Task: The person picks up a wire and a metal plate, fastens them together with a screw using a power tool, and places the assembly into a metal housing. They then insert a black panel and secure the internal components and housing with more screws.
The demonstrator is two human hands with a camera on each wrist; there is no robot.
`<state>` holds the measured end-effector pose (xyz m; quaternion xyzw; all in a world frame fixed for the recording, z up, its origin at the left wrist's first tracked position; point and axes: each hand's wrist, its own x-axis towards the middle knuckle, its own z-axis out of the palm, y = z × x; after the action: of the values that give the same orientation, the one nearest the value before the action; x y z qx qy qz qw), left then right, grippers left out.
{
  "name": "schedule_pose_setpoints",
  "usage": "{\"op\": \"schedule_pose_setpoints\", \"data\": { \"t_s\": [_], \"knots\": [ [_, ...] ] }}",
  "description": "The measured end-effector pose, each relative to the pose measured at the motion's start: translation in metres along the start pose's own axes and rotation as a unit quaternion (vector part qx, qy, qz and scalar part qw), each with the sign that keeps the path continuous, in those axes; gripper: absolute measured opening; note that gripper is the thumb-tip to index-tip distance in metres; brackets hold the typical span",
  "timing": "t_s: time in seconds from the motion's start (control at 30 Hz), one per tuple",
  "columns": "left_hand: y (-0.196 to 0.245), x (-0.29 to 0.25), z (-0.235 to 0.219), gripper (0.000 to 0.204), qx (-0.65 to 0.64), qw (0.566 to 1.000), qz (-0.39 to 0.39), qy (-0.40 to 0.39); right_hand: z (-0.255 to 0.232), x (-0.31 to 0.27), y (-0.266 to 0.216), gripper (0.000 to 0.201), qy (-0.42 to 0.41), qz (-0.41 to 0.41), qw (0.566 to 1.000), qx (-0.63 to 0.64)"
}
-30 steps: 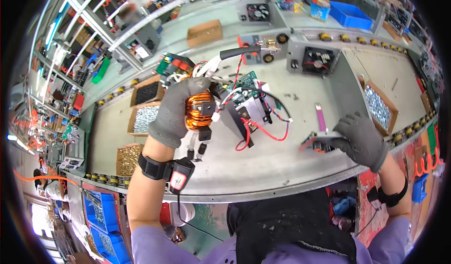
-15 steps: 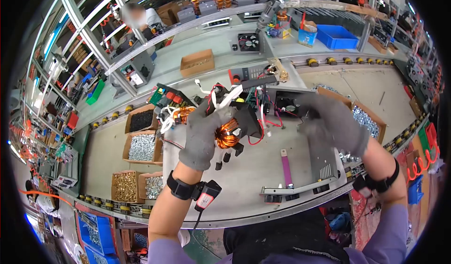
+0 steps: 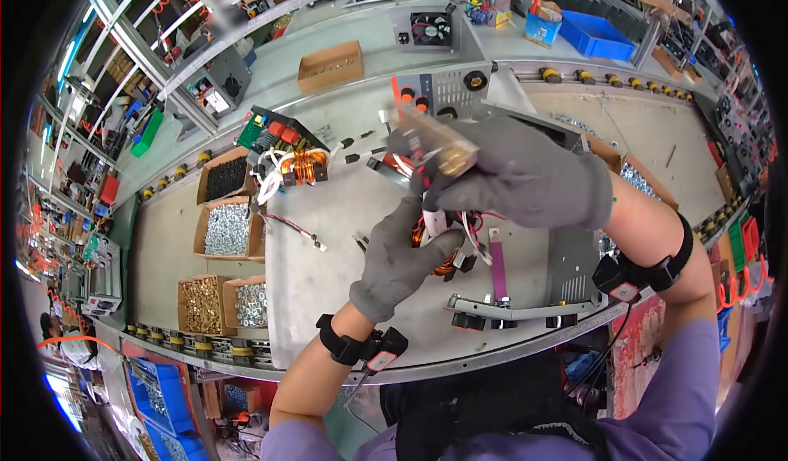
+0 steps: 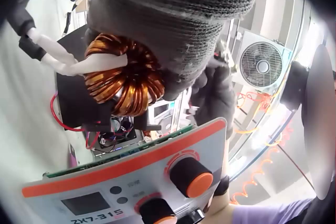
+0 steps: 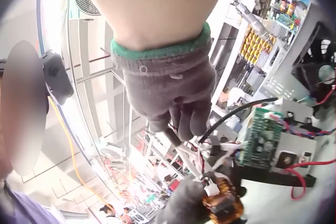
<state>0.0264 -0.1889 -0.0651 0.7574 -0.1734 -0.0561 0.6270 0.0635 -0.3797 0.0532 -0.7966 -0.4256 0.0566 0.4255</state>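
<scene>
The worktop (image 3: 304,280) reaches out before me, a grey metal casing (image 3: 574,264) lying by its near edge towards the right corner, with the control panel (image 4: 131,174) beside it along that near edge. Towards the worktop's far left corner sits a circuit board assembly (image 3: 275,137). My right hand (image 3: 525,174) crosses in from the right, its fingers closed on white leads (image 5: 186,161); a blurred brass-coloured piece (image 3: 455,159) shows by its fingertips, and I cannot tell whether I grip it. My left hand (image 3: 394,256), the nearer one, curls round the copper coil (image 4: 123,79) above the middle of the worktop. The relation that matters, I judge, is that the coil lies nearer the near edge than my right fingers, its leads pointing up to them. The coil is a ring, so I cannot make out a clear long axis.
</scene>
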Motion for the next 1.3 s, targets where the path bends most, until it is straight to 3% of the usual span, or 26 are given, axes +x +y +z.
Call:
{"op": "schedule_pose_setpoints", "data": {
  "t_s": [0.03,0.07,0.1,0.13,0.17,0.23,0.27,0.3,0.37,0.43,0.47,0.5,0.57,0.6,0.73,0.83,0.9,0.97,1.03,1.07,1.1,1.13,1.17,1.2,1.23,1.3],
  "knots": [
    [0.0,0.0,0.0,0.068,0.066,0.998,-0.022,-0.008,0.004,0.009,-0.005,0.052,-0.056,-0.011,0.996,-0.075],
    [-0.009,0.001,-0.002,0.062,0.017,0.999,0.007,-0.044,0.013,0.016,-0.012,0.052,-0.056,-0.008,0.996,-0.071],
    [-0.033,-0.005,-0.005,0.062,0.016,0.999,0.002,-0.047,0.027,0.02,-0.02,0.046,-0.072,-0.084,0.981,-0.16],
    [-0.065,-0.013,-0.008,0.064,0.078,0.993,0.079,-0.046,0.039,0.024,-0.027,0.04,-0.086,-0.157,0.952,-0.248],
    [-0.081,-0.019,-0.011,0.067,0.138,0.977,0.156,-0.046,0.05,0.028,-0.031,0.04,-0.084,-0.153,0.954,-0.245],
    [-0.073,-0.021,-0.014,0.068,0.071,0.987,0.109,-0.091,0.062,0.037,-0.039,0.035,-0.278,-0.111,0.914,-0.274],
    [-0.067,-0.022,-0.014,0.069,0.004,0.989,0.063,-0.132,0.049,0.036,-0.038,0.032,-0.225,-0.169,0.908,-0.31],
    [-0.05,-0.02,-0.011,0.069,0.003,0.989,0.061,-0.134,0.037,0.036,-0.017,0.034,-0.146,-0.224,0.938,-0.22],
    [-0.015,-0.007,0.002,0.081,0.075,0.99,0.003,-0.117,0.0,0.03,-0.008,0.039,0.007,-0.081,0.992,-0.094],
    [-0.018,-0.006,0.012,0.086,-0.042,0.995,0.008,-0.086,-0.032,0.029,0.033,0.038,0.114,-0.066,0.975,-0.178],
    [-0.02,-0.006,0.014,0.092,-0.157,0.986,0.014,-0.059,-0.037,0.024,0.034,0.041,0.075,0.038,0.971,-0.224],
    [-0.022,-0.005,0.014,0.092,-0.156,0.986,0.015,-0.058,-0.042,0.02,0.034,0.045,0.035,0.143,0.952,-0.268],
    [-0.025,-0.004,0.014,0.095,-0.136,0.989,0.019,-0.056,-0.034,0.007,0.046,0.045,-0.02,0.119,0.955,-0.27],
    [-0.011,-0.005,0.014,0.095,-0.152,0.986,-0.042,-0.06,-0.026,0.004,0.048,0.045,-0.076,0.096,0.955,-0.27],
    [-0.014,-0.007,0.01,0.095,-0.065,0.996,0.002,-0.058,-0.006,0.004,0.052,0.041,-0.046,-0.052,0.926,-0.372],
    [-0.009,-0.008,0.009,0.095,-0.028,0.998,0.002,-0.052,-0.005,0.014,0.042,0.03,-0.114,0.015,0.881,-0.46],
    [0.005,-0.011,0.007,0.094,-0.057,0.985,-0.157,-0.053,-0.023,0.015,0.026,0.025,-0.049,-0.033,0.879,-0.474],
    [0.001,-0.01,0.008,0.093,-0.062,0.99,-0.122,-0.04,-0.038,0.011,0.007,0.022,0.015,-0.083,0.871,-0.483],
    [-0.007,-0.007,0.01,0.089,-0.069,0.996,-0.056,-0.018,-0.044,0.002,-0.011,0.025,-0.035,-0.003,0.93,-0.365],
    [-0.01,-0.005,0.01,0.088,-0.072,0.997,-0.023,-0.009,-0.044,0.004,-0.019,0.029,-0.134,0.128,0.919,-0.347],
    [-0.011,-0.002,0.01,0.086,-0.075,0.997,0.011,0.0,-0.042,0.001,-0.018,0.029,-0.134,0.128,0.919,-0.349],
    [0.001,0.0,0.006,0.086,-0.112,0.992,-0.055,-0.027,-0.039,-0.002,-0.014,0.035,-0.165,0.155,0.898,-0.379],
    [-0.017,0.003,0.004,0.081,-0.053,0.996,0.076,0.01,-0.037,-0.003,-0.01,0.042,-0.195,0.182,0.873,-0.408],
    [-0.012,0.004,-0.004,0.079,-0.027,0.998,0.047,-0.017,-0.036,0.0,-0.005,0.044,-0.21,0.23,0.867,-0.388],
    [-0.004,0.007,-0.013,0.077,0.0,0.999,0.018,-0.044,-0.036,0.002,0.006,0.044,-0.21,0.229,0.866,-0.391],
    [0.016,0.012,-0.026,0.071,0.111,0.99,-0.009,-0.081,-0.039,0.008,0.032,0.045,-0.024,0.094,0.854,-0.511]
  ]
}}
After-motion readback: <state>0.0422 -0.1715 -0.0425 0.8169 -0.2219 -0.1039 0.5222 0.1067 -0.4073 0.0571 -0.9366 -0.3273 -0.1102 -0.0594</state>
